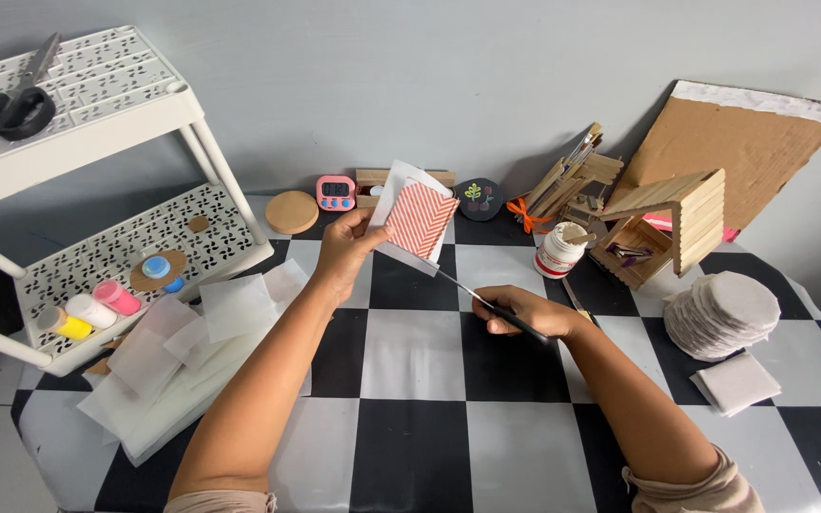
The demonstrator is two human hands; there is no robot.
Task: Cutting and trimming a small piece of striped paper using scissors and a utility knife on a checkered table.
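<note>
1. Left hand (344, 249) has its grip clamped on a red-and-white striped card (420, 219) with white paper behind it, held up above the worktop (410, 380).
2. Right hand (525, 312) is closed on a thin brush (486, 302), tip touching the card's lower edge.
3. My read: work on the card is mid-way; I can't tell how much is coated.
4. Glue jar (560, 249) is open, near the right hand.
5. Checkered black-and-white worktop against a grey wall; white rack (97, 190) to the left, stick house (667, 228) to the right.

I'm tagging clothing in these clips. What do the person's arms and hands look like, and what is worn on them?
Both forearms are bare. The left hand and right hand wear no gloves, and no rings or watch show. Beige sleeves are pushed up near the elbows.
</note>
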